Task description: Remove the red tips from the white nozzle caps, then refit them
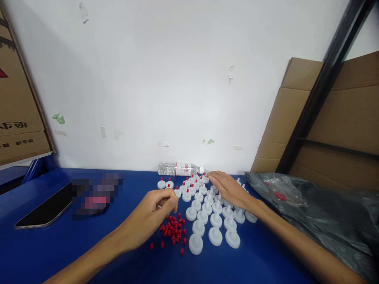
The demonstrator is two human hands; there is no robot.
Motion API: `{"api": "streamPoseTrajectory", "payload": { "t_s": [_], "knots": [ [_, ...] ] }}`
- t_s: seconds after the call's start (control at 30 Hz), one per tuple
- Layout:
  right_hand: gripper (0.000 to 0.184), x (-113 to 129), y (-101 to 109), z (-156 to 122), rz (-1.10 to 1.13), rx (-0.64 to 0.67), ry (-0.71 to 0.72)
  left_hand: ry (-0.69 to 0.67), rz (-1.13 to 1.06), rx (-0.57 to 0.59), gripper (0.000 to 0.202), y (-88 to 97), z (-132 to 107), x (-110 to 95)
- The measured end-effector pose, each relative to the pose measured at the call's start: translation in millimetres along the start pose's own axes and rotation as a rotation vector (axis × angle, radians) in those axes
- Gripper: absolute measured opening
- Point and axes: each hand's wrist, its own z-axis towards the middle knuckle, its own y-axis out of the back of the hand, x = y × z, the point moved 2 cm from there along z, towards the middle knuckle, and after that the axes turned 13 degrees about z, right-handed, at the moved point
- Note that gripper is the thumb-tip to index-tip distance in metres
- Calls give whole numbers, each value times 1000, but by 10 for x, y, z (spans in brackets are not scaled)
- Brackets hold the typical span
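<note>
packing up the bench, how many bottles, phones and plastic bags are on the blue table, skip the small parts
water bottle: 1
phone: 1
black plastic bag: 1
total: 3

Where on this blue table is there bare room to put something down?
Bare: the near table between the phone and the left hand, and the patch left of the water bottle. Crowded: the middle, with white caps under the right hand and red plugs beside them; the black bag covers the right.
</note>
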Motion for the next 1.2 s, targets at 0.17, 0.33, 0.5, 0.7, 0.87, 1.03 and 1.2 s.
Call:
{"api": "streamPoseTrajectory", "payload": {
  "t_s": [0.17, 0.33, 0.5, 0.7, 0.87, 1.03, 1.2],
  "knots": [
    [55, -56, -33, -26, -5, 57, -27, -5, 20, 17, 41, -23, -2, 23],
    [53, -64, -17, -15, 14, 64, -12, -17, 56, 19, 41, -25, 8, 12],
    [56, -24, 48, -4, 25, 49, -11, -61, 258, -40, 37, -27, 11, -17],
    [58, -21, 27, -28, 17, 62, -23, -233, 601, -113, 21, -104, -23, 5],
    [55, -18, 3, -37, 17, 75, -38, -266, 655, -78, 19, -121, -26, 47],
    [53, -18, 8, -31, 35, 75, -35, -281, 670, -70, 18, -116, -19, 45],
    [49, 12, 29, -33, 67, 86, -11, -287, 675, -68, 18, -117, -18, 33]
  ]
}}
